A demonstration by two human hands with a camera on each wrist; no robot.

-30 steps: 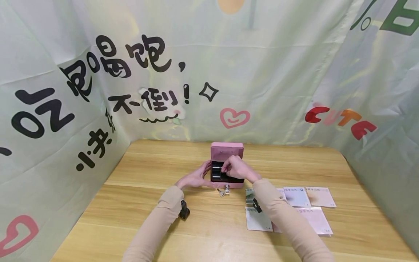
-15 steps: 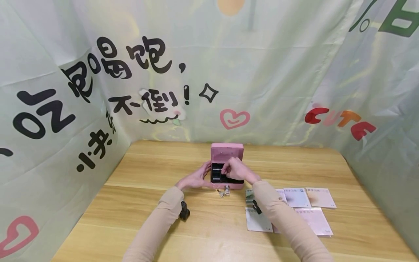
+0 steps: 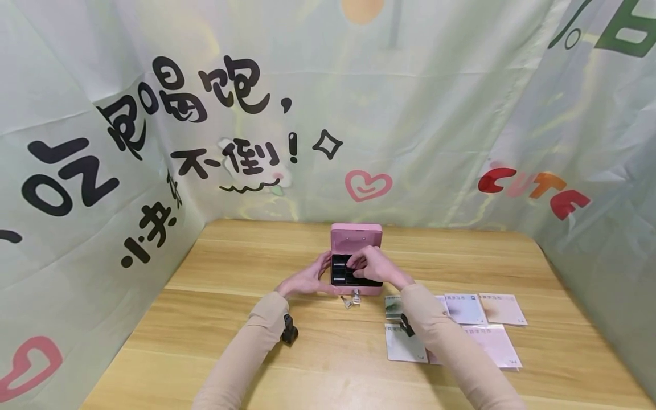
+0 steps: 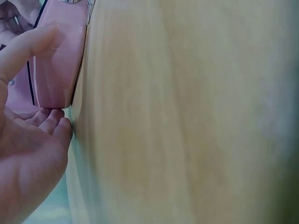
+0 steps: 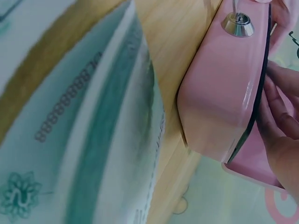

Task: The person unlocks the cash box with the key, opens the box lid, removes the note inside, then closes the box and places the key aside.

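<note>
A pink cash box point(image 3: 356, 244) stands on the table with its lid raised and a black compartment tray point(image 3: 337, 277) inside. My left hand point(image 3: 307, 279) steadies it by the left front corner: in the left wrist view the thumb point(image 4: 28, 49) lies on the front wall and the fingertips point(image 4: 52, 122) touch the side. My right hand point(image 3: 376, 265) reaches over the tray, its fingers bent down at the middle compartments. In the right wrist view those fingers point(image 5: 275, 105) go behind the box's rim; I cannot tell whether they hold anything. Keys point(image 3: 348, 302) hang at the front lock point(image 5: 238, 23).
Several play banknotes lie in two rows at the right, among them a green one point(image 3: 393, 308), a blue one point(image 3: 464, 310) and a pink one point(image 3: 494, 347). My right forearm point(image 3: 446, 336) passes over some of them. A printed curtain point(image 3: 435, 188) surrounds the wooden table point(image 3: 230, 250).
The right hand's fingers have lifted slightly and spread apart over the tray. My left hand and the cash box stay where they were.
</note>
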